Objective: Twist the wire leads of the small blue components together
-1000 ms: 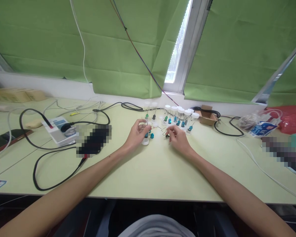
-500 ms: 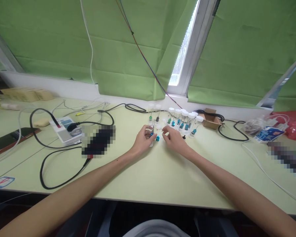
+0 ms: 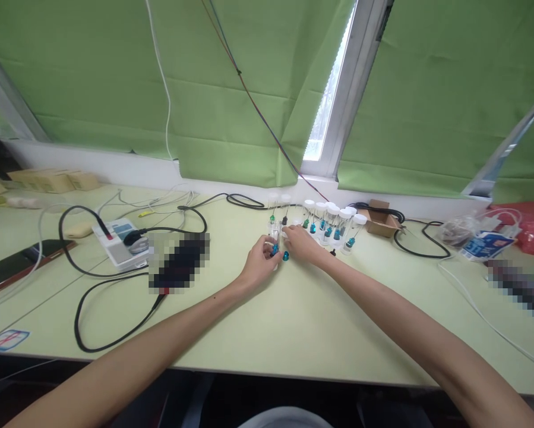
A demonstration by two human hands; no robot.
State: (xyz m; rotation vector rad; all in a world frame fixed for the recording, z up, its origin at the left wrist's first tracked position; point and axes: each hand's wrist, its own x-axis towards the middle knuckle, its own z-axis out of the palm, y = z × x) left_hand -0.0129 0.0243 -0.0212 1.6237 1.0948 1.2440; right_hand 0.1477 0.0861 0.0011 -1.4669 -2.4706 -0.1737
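Observation:
My left hand (image 3: 258,265) is curled round a small clear vial (image 3: 274,248) with a blue piece inside, standing on the pale green table (image 3: 284,321). My right hand (image 3: 300,244) has its fingers pinched together right at the top of that vial; what it pinches is too small to make out. A loose blue piece (image 3: 285,256) lies just below the two hands. Behind them stands a row of several clear vials with white caps (image 3: 333,221), each with a blue or green piece. Two uncapped vials (image 3: 278,213) stand to the left of the row.
Black cables loop across the table's left half (image 3: 92,297). A white power strip (image 3: 117,241) and a phone (image 3: 12,267) lie at the left. A small cardboard box (image 3: 380,215) sits behind the vials. Bags and a white wire (image 3: 476,309) are at the right. Green blinds hang behind.
My right hand has moved left from the table by the capped vials to the top of the vial in my left hand. The left hand has stayed on the vial.

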